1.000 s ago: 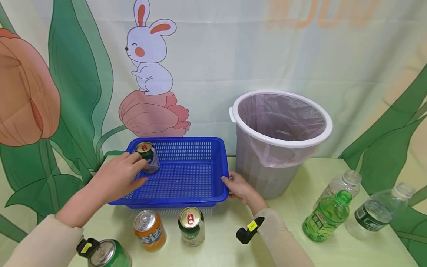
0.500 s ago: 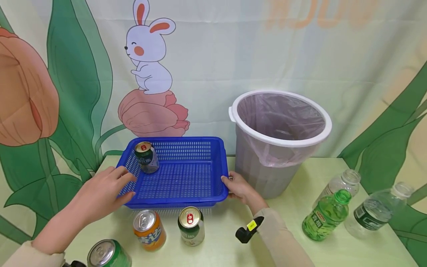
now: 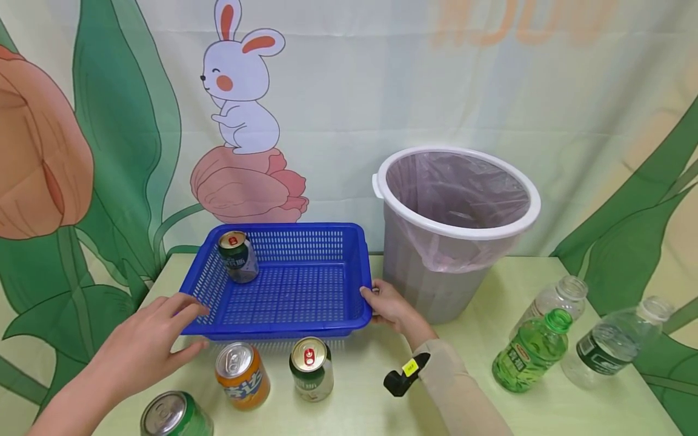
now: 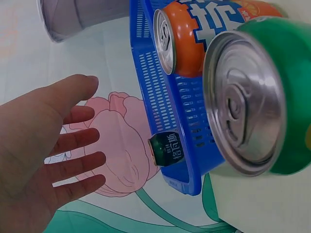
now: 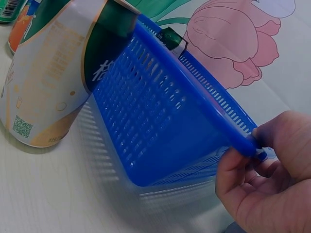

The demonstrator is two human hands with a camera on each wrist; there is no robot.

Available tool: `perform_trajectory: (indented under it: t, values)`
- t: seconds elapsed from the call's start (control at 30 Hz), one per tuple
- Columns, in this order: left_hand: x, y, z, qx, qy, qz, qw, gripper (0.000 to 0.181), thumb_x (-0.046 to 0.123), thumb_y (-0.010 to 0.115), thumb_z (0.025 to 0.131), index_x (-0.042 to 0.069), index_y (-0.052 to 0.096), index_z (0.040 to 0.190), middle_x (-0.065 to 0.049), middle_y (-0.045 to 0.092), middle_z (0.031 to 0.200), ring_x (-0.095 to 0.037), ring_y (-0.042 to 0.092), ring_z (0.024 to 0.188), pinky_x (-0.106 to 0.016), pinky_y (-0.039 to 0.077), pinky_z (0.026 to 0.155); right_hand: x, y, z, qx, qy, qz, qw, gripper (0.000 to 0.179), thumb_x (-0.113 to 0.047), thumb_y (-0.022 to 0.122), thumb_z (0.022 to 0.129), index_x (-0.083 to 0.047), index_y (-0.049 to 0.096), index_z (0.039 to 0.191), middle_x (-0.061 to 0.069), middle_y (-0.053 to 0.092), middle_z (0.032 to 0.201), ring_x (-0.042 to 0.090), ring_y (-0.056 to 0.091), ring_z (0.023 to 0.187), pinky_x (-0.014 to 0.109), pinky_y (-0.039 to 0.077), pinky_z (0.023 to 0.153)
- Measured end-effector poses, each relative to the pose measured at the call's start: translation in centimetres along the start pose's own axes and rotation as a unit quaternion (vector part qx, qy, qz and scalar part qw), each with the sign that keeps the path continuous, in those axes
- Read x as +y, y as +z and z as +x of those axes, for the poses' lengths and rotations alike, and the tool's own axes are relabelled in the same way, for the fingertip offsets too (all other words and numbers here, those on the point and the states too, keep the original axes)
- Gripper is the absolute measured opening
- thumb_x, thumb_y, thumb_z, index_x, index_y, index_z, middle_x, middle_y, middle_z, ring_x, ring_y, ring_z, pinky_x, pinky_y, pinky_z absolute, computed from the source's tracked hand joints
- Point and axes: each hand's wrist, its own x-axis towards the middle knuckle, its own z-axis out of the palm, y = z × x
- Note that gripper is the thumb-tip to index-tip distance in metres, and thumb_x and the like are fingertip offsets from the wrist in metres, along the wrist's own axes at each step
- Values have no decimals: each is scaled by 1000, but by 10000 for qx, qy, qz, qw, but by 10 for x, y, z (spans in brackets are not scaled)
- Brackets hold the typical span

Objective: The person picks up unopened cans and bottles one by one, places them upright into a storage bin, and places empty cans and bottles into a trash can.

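Observation:
A blue plastic basket point(image 3: 289, 330) stands on the table, and a green and white can point(image 3: 239, 259) is upright in its back left corner. My right hand point(image 3: 389, 306) grips the basket's right rim, thumb on top and fingers curled beneath, as the right wrist view shows. My left hand point(image 3: 144, 342) hovers off the basket's front left corner with fingers spread and nothing held. Before the basket stand an orange can point(image 3: 243, 376), another green and white can point(image 3: 311, 369) and, nearest to me, a green can point(image 3: 176, 415).
A grey bin point(image 3: 431, 266) lined with a pink bag stands right of the basket. On the right side of the table are a green bottle point(image 3: 531, 354), a clear bottle point(image 3: 551, 303) and a labelled clear bottle point(image 3: 616, 345). A printed curtain point(image 3: 338, 121) hangs behind.
My left hand has come away from the can in the basket, moving left and toward me past the rim. The can stays in the corner. My right hand keeps its grip on the rim.

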Motion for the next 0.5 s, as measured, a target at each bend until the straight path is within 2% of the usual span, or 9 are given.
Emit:
perform_trajectory:
  t: [0.27,0.5]
  values:
    - [3,6,-13,-282,-232,-128,9992,49,35,77,68,15,61,110,-8,58,111,-30,60,94,-48,53,72,0,0,0,26,21,26,10000,24,-17,43,97,2,45,112,24,60,102,21,61,73,25,49,55]
    - [4,13,-24,-772,-655,-185,9947,54,43,76,67,16,61,112,-11,56,117,-33,58,99,-52,51,75,0,1,0,16,0,32,10000,24,-16,43,97,3,45,113,23,60,100,20,60,72,25,49,54]
